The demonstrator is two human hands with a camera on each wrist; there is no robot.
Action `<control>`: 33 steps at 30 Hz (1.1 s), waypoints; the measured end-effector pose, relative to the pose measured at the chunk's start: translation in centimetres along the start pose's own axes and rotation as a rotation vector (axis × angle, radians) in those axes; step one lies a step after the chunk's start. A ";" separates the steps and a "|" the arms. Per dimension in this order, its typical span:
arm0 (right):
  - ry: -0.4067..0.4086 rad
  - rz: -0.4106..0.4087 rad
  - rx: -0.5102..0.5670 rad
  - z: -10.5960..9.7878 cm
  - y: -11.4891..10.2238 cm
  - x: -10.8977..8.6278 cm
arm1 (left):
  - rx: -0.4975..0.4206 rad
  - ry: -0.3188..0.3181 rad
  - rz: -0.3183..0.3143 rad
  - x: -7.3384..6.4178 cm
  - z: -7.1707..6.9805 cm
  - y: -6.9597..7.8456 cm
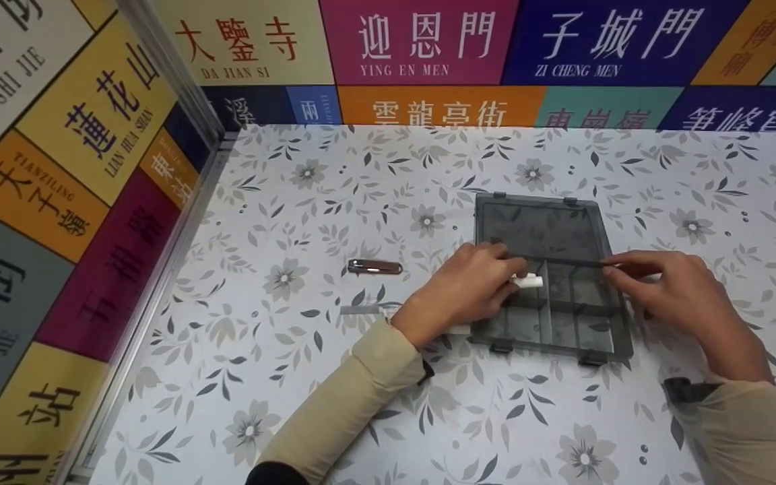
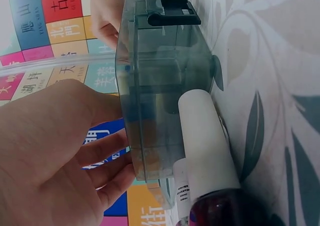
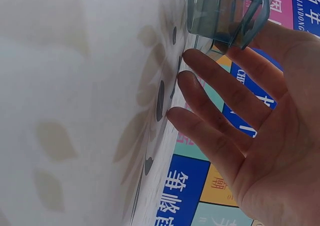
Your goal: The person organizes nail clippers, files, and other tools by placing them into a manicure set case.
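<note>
A smoky see-through compartment box (image 1: 560, 306) lies on the patterned cloth, divided inside by thin walls. My left hand (image 1: 475, 276) reaches over its left side, fingers bent past the rim and holding a small white tube (image 1: 531, 281) whose end sticks out. At the box's right edge my right hand (image 1: 677, 289) pinches a dark edge between thumb and index finger. Its other fingers (image 3: 215, 95) spread loosely close to the cloth. In the left wrist view, a white-capped dark red bottle (image 2: 207, 141) lies beside the box wall, with a slim printed white tube (image 2: 181, 186) behind it.
A metal nail clipper (image 1: 374, 267) lies left of the left hand. Nearer the left wrist is a thin grey strip (image 1: 361, 310), partly covered by the forearm. Colourful lettered wall panels (image 1: 422, 40) border the table at the back and left.
</note>
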State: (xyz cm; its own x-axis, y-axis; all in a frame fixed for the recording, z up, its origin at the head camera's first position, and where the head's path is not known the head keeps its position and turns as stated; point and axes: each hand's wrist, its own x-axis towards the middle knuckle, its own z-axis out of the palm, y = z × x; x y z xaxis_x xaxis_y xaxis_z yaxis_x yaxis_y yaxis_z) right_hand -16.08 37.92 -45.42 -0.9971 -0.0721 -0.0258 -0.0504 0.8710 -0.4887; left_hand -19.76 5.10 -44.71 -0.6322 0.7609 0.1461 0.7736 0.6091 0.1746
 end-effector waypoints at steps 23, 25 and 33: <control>0.003 -0.004 0.006 0.0 0.0 0.0 | -0.109 0.016 0.001 -1.0 -1.1 -1.1; 0.007 -0.013 0.006 0.1 0.1 0.0 | -0.124 0.016 -0.013 -1.4 -1.2 -1.4; 0.016 -0.011 -0.012 0.2 0.1 0.0 | -0.154 0.009 -0.030 -2.8 -1.7 -2.4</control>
State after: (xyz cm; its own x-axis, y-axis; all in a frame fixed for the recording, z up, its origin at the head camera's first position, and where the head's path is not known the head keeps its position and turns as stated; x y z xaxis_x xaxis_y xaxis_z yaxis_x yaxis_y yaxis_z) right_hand -16.06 37.94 -45.62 -0.9973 -0.0737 -0.0068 -0.0615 0.8760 -0.4783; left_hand -19.92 1.11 -43.92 -0.6559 0.7404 0.1467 0.7388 0.5899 0.3259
